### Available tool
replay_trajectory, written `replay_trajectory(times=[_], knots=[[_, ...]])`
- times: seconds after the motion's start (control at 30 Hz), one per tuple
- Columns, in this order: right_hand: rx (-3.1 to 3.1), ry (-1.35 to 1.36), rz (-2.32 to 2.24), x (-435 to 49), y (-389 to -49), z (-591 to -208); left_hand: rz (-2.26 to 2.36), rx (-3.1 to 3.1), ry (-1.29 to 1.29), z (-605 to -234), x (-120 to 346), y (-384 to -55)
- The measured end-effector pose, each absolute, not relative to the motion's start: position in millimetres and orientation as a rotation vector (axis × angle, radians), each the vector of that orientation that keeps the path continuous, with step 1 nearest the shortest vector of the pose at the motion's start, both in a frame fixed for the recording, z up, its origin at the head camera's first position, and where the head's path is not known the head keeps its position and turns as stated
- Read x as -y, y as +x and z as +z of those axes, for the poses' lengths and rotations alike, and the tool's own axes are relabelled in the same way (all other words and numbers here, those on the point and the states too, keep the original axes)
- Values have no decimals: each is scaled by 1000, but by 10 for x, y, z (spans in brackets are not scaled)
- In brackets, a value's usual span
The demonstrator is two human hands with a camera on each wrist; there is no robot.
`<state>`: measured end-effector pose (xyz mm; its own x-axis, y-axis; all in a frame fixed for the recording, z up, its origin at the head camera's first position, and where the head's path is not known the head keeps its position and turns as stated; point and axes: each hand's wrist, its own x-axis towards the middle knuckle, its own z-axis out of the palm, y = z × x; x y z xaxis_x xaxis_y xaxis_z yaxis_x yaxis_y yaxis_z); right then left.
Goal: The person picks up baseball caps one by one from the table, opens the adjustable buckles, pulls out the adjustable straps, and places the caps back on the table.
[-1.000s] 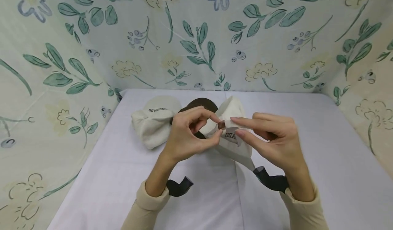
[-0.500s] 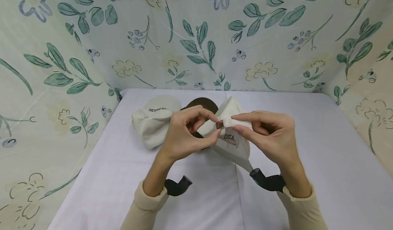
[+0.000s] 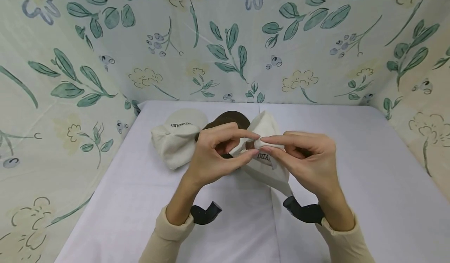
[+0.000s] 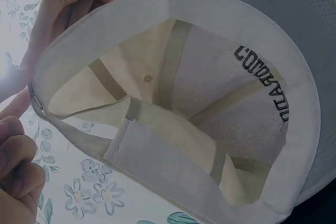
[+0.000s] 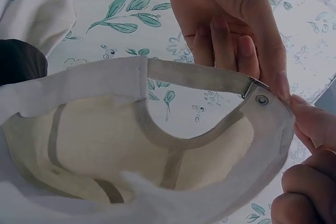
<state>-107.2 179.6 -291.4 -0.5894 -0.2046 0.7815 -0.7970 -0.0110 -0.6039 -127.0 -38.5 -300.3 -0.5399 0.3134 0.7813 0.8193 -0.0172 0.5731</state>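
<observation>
A cream baseball cap [image 3: 266, 123] is held up between both hands, its inside facing the wrist cameras. Dark stitched lettering [image 5: 262, 99] is not what shows at its back; there a metal eyelet and a buckle [image 5: 254, 87] sit at the end of the adjustable strap [image 5: 199, 74]. The left hand [image 3: 219, 153] pinches the cap at the buckle end with thumb and index finger. The right hand [image 3: 307, 157] pinches the band right beside it, fingertips close to the left ones. Mirrored COLORADO stitching [image 4: 265, 80] shows inside the crown in the left wrist view.
A second cream cap with COLORADO lettering [image 3: 174, 146] lies on the white-covered table [image 3: 133, 200] at the left. Beside it is a dark brown cap [image 3: 232, 118], partly hidden behind the left hand. A floral cloth [image 3: 225, 83] hangs around the table.
The left thumb and index finger have moved right along the strap until their tips are close to the right fingertips. The right hand has shifted slightly left. The other caps stay put.
</observation>
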Motion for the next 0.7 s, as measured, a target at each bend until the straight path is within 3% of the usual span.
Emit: replay_trajectory(times=[0.7], knots=[[1748,974,1559,-1753,-1082,-2927,-1507,1639,-1156,-3040,287,-1253]])
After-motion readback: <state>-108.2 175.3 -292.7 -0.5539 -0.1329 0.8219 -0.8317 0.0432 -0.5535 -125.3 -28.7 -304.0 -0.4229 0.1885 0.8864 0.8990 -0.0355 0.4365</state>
